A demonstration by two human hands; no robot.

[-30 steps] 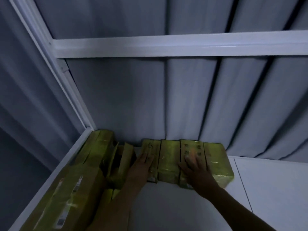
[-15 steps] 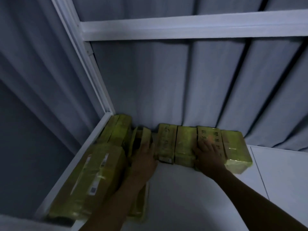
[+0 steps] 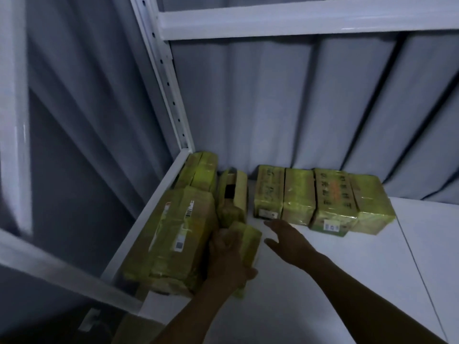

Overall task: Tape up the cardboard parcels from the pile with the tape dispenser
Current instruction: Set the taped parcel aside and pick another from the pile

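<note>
Now my left hand (image 3: 226,254) has come back off the far row and is wrapped round a small taped parcel (image 3: 249,240) near the front of the shelf (image 3: 323,294), fingers curled over its top. My right hand (image 3: 285,239) has lifted off that row too and hangs loose, fingers spread, holding nothing. Far left, a big parcel (image 3: 173,239) with labels lies along the shelf edge, and behind it a corner parcel (image 3: 201,172) sits against the upright post (image 3: 169,90). Next over, an opened carton (image 3: 233,189) shows a dark gap between its flaps; what's inside I can't tell. Right of my hands, the row of four parcels (image 3: 320,197) stands side by side, touching, backed against the ribbed grey wall (image 3: 273,95).
</note>
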